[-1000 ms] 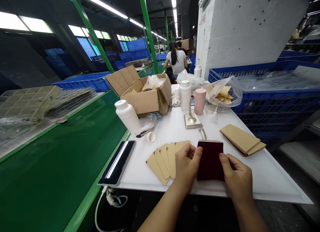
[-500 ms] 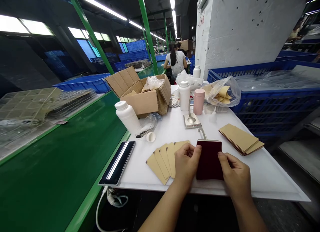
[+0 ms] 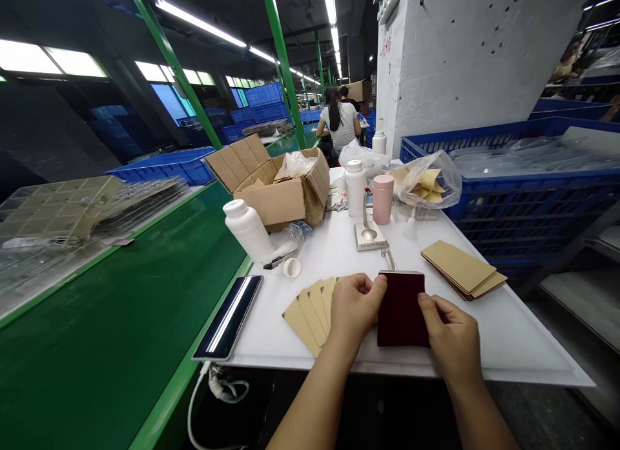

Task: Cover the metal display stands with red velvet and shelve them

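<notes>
A dark red, velvety flat pouch (image 3: pixel 402 311) is held upright between my two hands near the table's front edge. My left hand (image 3: pixel 356 306) pinches its upper left corner between thumb and fingers. On the right side, my right hand (image 3: pixel 453 330) grips the edge with the thumb in front. Left of the pouch lie several fanned tan cards (image 3: pixel 305 311), partly covered by my left hand. Another stack of tan card pieces (image 3: pixel 462 268) rests to the right. Just beyond the pouch stands a small metal stand (image 3: pixel 371 237) with a curved arm.
A tablet (image 3: pixel 230 317) with a white cable lies at the table's left edge. White bottles (image 3: pixel 247 230), a pink cup (image 3: pixel 383 201), an open cardboard box (image 3: pixel 271 201) and a plastic bag (image 3: pixel 448 179) stand behind. A blue crate (image 3: pixel 513 204) is at right; a person (image 3: pixel 341 124) sits ahead.
Both hands keep their hold on the pouch. The whole view has shifted slightly, and my left hand now covers more of the fanned cards.
</notes>
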### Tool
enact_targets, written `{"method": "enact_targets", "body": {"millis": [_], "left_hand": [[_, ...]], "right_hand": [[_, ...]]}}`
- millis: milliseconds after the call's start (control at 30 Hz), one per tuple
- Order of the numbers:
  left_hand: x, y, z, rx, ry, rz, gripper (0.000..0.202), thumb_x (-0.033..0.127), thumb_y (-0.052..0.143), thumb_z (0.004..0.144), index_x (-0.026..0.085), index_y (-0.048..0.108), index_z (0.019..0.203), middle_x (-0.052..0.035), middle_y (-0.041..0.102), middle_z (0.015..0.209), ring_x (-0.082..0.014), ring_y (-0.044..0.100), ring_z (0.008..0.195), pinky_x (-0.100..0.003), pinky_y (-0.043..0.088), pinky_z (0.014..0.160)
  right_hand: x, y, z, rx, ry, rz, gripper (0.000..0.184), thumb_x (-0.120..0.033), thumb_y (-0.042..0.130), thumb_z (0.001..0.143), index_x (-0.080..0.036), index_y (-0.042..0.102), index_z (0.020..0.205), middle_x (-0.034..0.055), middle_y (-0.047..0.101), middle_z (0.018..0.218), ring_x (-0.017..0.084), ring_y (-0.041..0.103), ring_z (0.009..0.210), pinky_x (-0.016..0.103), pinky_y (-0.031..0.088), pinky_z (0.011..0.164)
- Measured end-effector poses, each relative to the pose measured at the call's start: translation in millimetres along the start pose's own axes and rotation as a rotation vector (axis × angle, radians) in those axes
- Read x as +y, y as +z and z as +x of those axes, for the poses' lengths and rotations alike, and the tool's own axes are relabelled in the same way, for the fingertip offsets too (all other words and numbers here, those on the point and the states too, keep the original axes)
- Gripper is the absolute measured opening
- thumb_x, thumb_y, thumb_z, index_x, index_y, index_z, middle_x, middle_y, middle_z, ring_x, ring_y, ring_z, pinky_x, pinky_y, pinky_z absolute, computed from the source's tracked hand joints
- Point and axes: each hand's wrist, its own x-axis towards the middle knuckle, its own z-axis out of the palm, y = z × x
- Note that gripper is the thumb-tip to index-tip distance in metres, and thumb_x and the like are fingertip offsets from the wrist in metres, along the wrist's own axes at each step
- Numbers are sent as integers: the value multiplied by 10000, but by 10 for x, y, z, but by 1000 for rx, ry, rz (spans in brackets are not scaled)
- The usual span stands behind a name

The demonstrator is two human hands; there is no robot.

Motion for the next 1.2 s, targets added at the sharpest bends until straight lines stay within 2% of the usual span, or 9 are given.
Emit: {"method": "enact_targets", "body": {"millis": [333, 467, 533, 600, 667, 767, 833, 967, 1200], "left_hand": [[321, -215, 74, -122, -2, 325, 432, 417, 539, 774, 207, 494, 400, -26, 562, 411, -155, 494, 415, -252, 276, 455], [392, -275, 47, -65, 60, 490, 503, 493, 563, 767, 207, 467, 365, -35, 523, 390, -150, 430, 375, -269, 232, 456], [420, -277, 37, 37, 178, 589, 373, 453, 591, 760, 202, 540, 488, -36, 573, 495, -169, 479, 455, -273, 267, 493], [458, -245, 44, 85, 381, 651, 188, 380, 595, 778, 202, 617, 721, -51, 647, 721, -206, 565, 648, -285, 350, 581], [499, -174, 77, 14, 603, 659, 188, 352, 582, 817, 209, 631, 929, -67, 651, 937, -230, 580, 866, -312, 406, 723], [532, -33, 158, -157, 781, 646, 165, 349, 597, 844, 235, 668, 939, -47, 644, 953, -229, 560, 940, -334, 407, 805], [524, 45, 208, -202, 787, 634, 114, 321, 617, 840, 230, 686, 837, -34, 645, 882, -215, 564, 893, -328, 408, 773], [478, 105, 247, -167, 726, 582, 122, 305, 640, 825, 208, 682, 766, -29, 637, 838, -200, 563, 859, -316, 413, 737], [476, 88, 259, -185, 708, 546, 128, 304, 653, 818, 200, 688, 752, -22, 636, 824, -195, 565, 838, -313, 420, 722]], "right_hand": [[-42, 2, 12, -23, 23, 2, 418, -546, 598, 780, -140, 669, 706, 15, 579, 588, 147, 495, 563, 220, 407, 491], [-32, 5, 25, -29, -4, -4, 442, -555, 582, 786, -144, 620, 627, 13, 543, 557, 146, 487, 547, 221, 394, 478], [-22, 12, 32, -39, -16, 3, 448, -558, 580, 785, -146, 604, 613, 11, 527, 545, 145, 483, 546, 221, 389, 479], [-10, 21, 37, -50, -23, 11, 444, -558, 575, 787, -144, 609, 631, 14, 535, 551, 150, 489, 555, 223, 392, 486], [-5, 26, 40, -52, -37, 1, 448, -560, 563, 792, -142, 609, 638, 14, 532, 554, 146, 476, 555, 222, 380, 483], [-21, 13, 42, -34, -98, -72, 472, -564, 525, 813, -152, 574, 587, -6, 470, 525, 126, 424, 538, 216, 336, 474], [-53, -12, 43, -28, -144, -162, 483, -560, 497, 829, -164, 556, 559, -13, 453, 509, 117, 398, 516, 217, 311, 468], [-135, -76, 52, -57, -169, -360, 463, -554, 486, 825, -195, 577, 547, 3, 532, 513, 128, 412, 489, 230, 278, 455], [-80, -145, 37, -282, 82, -582, 532, -562, 447, 827, -209, 414, 430, 14, 477, 413, 139, 434, 434, 252, 265, 459]]}}
